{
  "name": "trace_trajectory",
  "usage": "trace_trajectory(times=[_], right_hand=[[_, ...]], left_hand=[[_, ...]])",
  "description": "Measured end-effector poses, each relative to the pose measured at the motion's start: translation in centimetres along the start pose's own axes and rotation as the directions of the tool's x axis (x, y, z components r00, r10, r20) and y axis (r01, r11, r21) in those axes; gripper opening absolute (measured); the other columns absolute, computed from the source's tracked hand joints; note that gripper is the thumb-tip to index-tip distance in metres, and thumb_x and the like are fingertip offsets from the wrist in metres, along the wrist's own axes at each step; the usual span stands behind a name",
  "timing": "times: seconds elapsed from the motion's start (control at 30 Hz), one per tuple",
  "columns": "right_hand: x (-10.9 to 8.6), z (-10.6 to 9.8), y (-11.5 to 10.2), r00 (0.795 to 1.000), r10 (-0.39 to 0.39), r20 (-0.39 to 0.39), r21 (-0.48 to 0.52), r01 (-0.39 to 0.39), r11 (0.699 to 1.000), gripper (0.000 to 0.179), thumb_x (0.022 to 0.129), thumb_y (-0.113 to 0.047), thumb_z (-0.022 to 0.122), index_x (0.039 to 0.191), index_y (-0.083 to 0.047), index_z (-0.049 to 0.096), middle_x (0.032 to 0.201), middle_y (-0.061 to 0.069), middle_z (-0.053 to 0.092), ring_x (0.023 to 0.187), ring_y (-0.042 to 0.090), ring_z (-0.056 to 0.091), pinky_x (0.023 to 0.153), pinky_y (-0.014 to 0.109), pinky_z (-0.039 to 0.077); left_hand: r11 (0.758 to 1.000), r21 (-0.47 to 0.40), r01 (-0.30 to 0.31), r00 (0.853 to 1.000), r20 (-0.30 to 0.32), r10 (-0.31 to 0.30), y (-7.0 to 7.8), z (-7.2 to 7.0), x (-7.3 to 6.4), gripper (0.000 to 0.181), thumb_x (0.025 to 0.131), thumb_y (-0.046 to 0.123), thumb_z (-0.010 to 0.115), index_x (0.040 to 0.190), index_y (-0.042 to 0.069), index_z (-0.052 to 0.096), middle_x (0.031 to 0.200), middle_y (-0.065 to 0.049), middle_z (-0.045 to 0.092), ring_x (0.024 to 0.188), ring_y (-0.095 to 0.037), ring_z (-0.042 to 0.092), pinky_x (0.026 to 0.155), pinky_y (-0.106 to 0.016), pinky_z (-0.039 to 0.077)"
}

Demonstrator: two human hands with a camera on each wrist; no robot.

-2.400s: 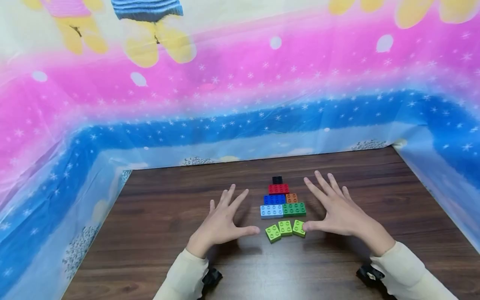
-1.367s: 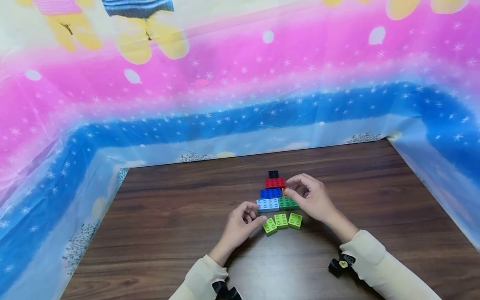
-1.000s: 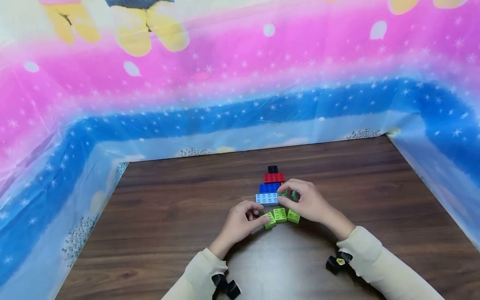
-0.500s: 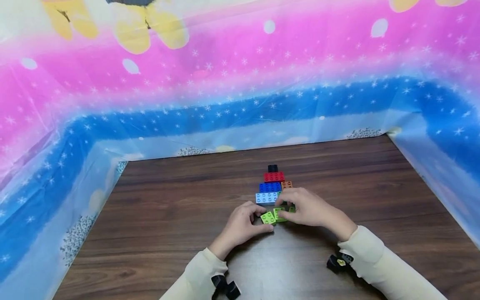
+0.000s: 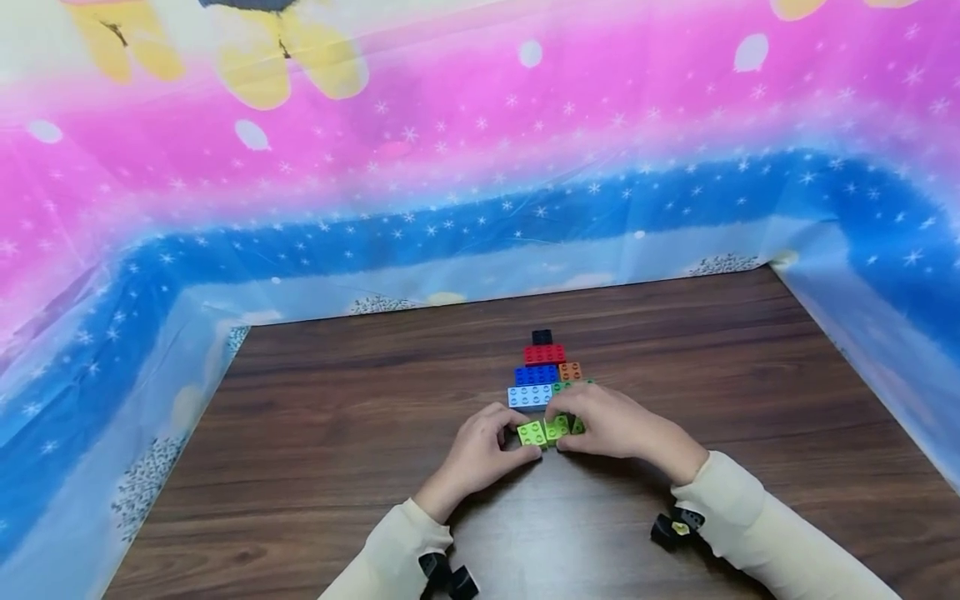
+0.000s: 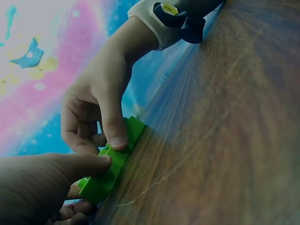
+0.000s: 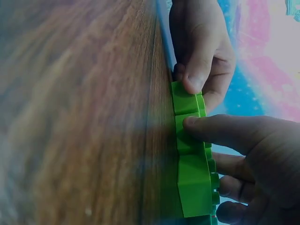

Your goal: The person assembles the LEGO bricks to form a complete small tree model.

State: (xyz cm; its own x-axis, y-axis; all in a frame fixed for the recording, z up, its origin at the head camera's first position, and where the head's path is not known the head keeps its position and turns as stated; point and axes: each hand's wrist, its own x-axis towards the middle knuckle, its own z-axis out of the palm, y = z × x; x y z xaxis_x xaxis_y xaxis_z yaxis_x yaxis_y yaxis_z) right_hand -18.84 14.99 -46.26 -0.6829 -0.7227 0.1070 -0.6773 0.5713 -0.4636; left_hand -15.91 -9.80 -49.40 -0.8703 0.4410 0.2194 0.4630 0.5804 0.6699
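Three lime-green toy bricks sit in a short row on the wooden table. My left hand [image 5: 476,454] pinches the left lime brick [image 5: 532,433] between thumb and fingers. With thumb in front and fingers behind, my right hand [image 5: 615,421] grips the middle lime brick [image 5: 556,428]. The right lime brick [image 5: 577,426] is mostly hidden by that hand in the head view; the right wrist view shows this brick [image 7: 196,185] at the near end of the row. Just behind stand a light blue brick [image 5: 530,396] and a green brick [image 5: 559,388], the latter partly covered by the right hand.
Farther back are a blue brick [image 5: 536,375] beside an orange brick [image 5: 570,371], then a red brick [image 5: 543,354] and a small black brick [image 5: 542,337]. The dark wooden table [image 5: 337,433] is bordered by a printed pink and blue cloth [image 5: 420,192].
Both hands came in from spread, open poses to the lime bricks. The right hand passed over the green brick, then came down onto the middle lime brick. The left lime brick has been turned straighter.
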Motion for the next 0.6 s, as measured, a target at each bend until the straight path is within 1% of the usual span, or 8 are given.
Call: trace_trajectory(times=[0.1, 0.17, 0.23, 0.3, 0.4, 0.47, 0.53, 0.6], right_hand=[[0.00, -0.14, 0.21, 0.999, -0.005, -0.031, 0.033, 0.006, 0.999, 0.021, 0.092, -0.020, 0.083, 0.110, -0.020, 0.073, 0.110, -0.008, 0.072, 0.097, 0.011, 0.065, 0.085, 0.039, 0.056], [-0.01, -0.27, 0.38, 0.997, -0.011, -0.071, 0.074, 0.017, 0.997, 0.020, 0.092, -0.018, 0.083, 0.109, -0.019, 0.072, 0.106, -0.009, 0.071, 0.088, 0.009, 0.062, 0.078, 0.035, 0.055], [0.03, -0.38, 0.57, 0.993, -0.009, -0.116, 0.121, 0.023, 0.992, 0.019, 0.093, -0.017, 0.082, 0.108, -0.019, 0.071, 0.101, -0.009, 0.070, 0.076, 0.008, 0.057, 0.069, 0.031, 0.052], [0.05, -0.50, 0.69, 0.986, 0.003, -0.166, 0.171, 0.026, 0.985, 0.019, 0.093, -0.016, 0.082, 0.109, -0.018, 0.071, 0.100, -0.009, 0.070, 0.069, 0.009, 0.054, 0.064, 0.029, 0.049], [0.14, -0.67, 0.81, 0.971, 0.058, -0.234, 0.251, 0.003, 0.968, 0.019, 0.095, -0.017, 0.081, 0.111, -0.017, 0.070, 0.100, -0.008, 0.071, 0.070, 0.010, 0.056, 0.060, 0.028, 0.049], [0.21, -0.78, 0.74, 0.959, 0.096, -0.267, 0.308, -0.009, 0.951, 0.021, 0.094, -0.017, 0.082, 0.112, -0.016, 0.071, 0.102, -0.007, 0.072, 0.079, 0.012, 0.061, 0.063, 0.030, 0.052], [0.24, -0.73, 0.73, 0.950, 0.128, -0.284, 0.359, -0.018, 0.933, 0.021, 0.095, -0.018, 0.082, 0.113, -0.016, 0.071, 0.103, -0.007, 0.072, 0.086, 0.013, 0.063, 0.067, 0.032, 0.055], [0.20, -0.58, 0.56, 0.948, 0.146, -0.282, 0.405, -0.020, 0.914, 0.022, 0.094, -0.018, 0.082, 0.113, -0.017, 0.071, 0.103, -0.006, 0.072, 0.090, 0.015, 0.064, 0.072, 0.034, 0.056]], left_hand=[[1.000, -0.014, -0.002, 1.000, -0.019, 0.002, -0.08, 0.20, 0.21, 0.028, 0.090, 0.026, 0.084, 0.113, 0.012, 0.076, 0.097, 0.005, 0.065, 0.075, -0.007, 0.050, 0.067, -0.025, 0.045], [0.999, -0.052, 0.004, 0.999, -0.034, -0.006, -0.12, 0.24, 0.30, 0.026, 0.091, 0.024, 0.082, 0.113, 0.012, 0.075, 0.089, 0.005, 0.063, 0.070, -0.007, 0.050, 0.064, -0.025, 0.045], [0.995, -0.096, 0.021, 0.999, -0.044, -0.026, -0.13, 0.23, 0.28, 0.026, 0.092, 0.021, 0.080, 0.115, 0.011, 0.074, 0.081, 0.005, 0.060, 0.065, -0.006, 0.049, 0.059, -0.024, 0.044], [0.990, -0.134, 0.040, 0.998, -0.046, -0.046, -0.14, 0.26, 0.21, 0.025, 0.093, 0.020, 0.079, 0.116, 0.011, 0.073, 0.074, 0.006, 0.058, 0.059, -0.006, 0.048, 0.055, -0.024, 0.042], [0.984, -0.165, 0.066, 0.997, -0.033, -0.072, -0.05, 0.31, 0.10, 0.026, 0.094, 0.020, 0.077, 0.118, 0.011, 0.072, 0.068, 0.007, 0.054, 0.055, -0.005, 0.046, 0.051, -0.023, 0.041], [0.980, -0.187, 0.074, 0.997, -0.021, -0.079, 0.03, 0.39, 0.12, 0.026, 0.095, 0.021, 0.077, 0.119, 0.012, 0.071, 0.066, 0.007, 0.053, 0.052, -0.006, 0.046, 0.050, -0.024, 0.042], [0.971, -0.225, 0.082, 0.996, -0.012, -0.087, 0.11, 0.48, 0.17, 0.027, 0.096, 0.021, 0.076, 0.121, 0.012, 0.072, 0.064, 0.006, 0.052, 0.050, -0.006, 0.045, 0.049, -0.024, 0.042], [0.958, -0.271, 0.091, 0.995, -0.007, -0.096, 0.17, 0.60, 0.21, 0.029, 0.096, 0.021, 0.076, 0.123, 0.012, 0.072, 0.063, 0.005, 0.050, 0.049, -0.006, 0.044, 0.048, -0.024, 0.041]])
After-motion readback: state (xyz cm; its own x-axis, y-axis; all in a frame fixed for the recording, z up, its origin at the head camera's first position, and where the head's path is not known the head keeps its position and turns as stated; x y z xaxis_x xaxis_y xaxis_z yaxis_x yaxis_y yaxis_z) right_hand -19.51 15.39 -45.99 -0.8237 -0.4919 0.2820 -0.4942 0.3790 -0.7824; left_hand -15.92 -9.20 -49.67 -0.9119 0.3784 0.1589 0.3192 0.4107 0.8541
